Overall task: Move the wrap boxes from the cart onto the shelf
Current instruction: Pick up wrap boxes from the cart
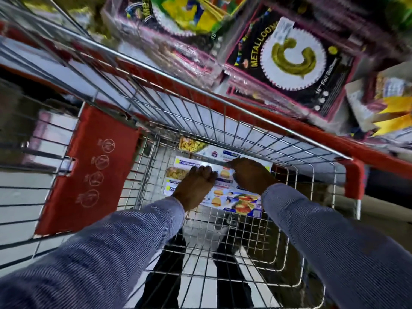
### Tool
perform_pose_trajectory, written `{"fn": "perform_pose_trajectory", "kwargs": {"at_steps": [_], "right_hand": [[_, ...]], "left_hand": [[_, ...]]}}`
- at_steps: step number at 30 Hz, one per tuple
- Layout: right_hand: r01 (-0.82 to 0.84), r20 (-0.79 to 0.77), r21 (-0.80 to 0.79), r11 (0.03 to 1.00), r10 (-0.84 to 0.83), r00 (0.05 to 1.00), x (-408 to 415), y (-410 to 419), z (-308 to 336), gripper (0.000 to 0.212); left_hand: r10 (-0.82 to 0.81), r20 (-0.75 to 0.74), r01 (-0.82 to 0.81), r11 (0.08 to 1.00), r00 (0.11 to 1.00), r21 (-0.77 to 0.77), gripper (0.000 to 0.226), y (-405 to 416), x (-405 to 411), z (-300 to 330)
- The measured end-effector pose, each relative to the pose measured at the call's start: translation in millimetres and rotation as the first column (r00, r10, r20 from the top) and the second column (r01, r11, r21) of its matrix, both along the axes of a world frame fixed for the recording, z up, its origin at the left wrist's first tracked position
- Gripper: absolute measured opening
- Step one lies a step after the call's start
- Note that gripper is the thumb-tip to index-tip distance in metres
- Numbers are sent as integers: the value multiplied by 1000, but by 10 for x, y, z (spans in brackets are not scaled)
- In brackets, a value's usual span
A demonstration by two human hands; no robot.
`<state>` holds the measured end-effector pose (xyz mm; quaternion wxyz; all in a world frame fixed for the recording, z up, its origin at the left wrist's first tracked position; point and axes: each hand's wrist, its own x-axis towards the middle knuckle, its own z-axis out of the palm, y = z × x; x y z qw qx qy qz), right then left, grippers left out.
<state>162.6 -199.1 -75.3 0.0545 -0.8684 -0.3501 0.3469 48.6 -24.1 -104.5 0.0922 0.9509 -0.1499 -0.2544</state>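
Observation:
Several white wrap boxes (236,200) printed with sandwich pictures lie flat at the bottom of the wire cart (223,121). Both my arms, in blue striped sleeves, reach down into the basket. My left hand (197,182) rests curled on the left part of the top boxes. My right hand (249,175) has its fingers bent over the far edge of a box. Whether either hand has a firm hold I cannot tell, since the fingers hide the contact.
The cart has a red rim and a red child-seat flap (89,170) at the left. Above it hang packets of foil balloons (289,54) on the shelf display. Through the cart's wire floor I see dark trouser legs and pale floor.

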Motion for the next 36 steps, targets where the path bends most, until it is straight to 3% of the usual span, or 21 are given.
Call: {"fn": "perform_pose_trajectory", "kwargs": {"at_steps": [3, 12, 19, 28, 36], "right_hand": [[-19, 15, 22, 1000, 19, 1000, 74, 62, -32, 51], [-203, 130, -84, 976, 213, 968, -19, 366, -156, 54], [-41, 118, 8, 999, 40, 992, -96, 397, 88, 60], [-13, 170, 221, 975, -25, 985, 47, 415, 2061, 54], [-50, 307, 384, 922, -77, 948, 406, 457, 4720, 34]], "left_hand": [[25, 15, -24, 998, 1000, -66, 62, 32, 3, 152], [-74, 92, 73, 997, 993, 10, 65, 155, -246, 339], [-65, 95, 65, 998, 993, 5, 58, 196, -308, 709], [18, 163, -5, 997, 986, -79, 43, 327, -255, 2431], [41, 464, -15, 998, 885, -60, 70, 352, 164, 4512]]}}
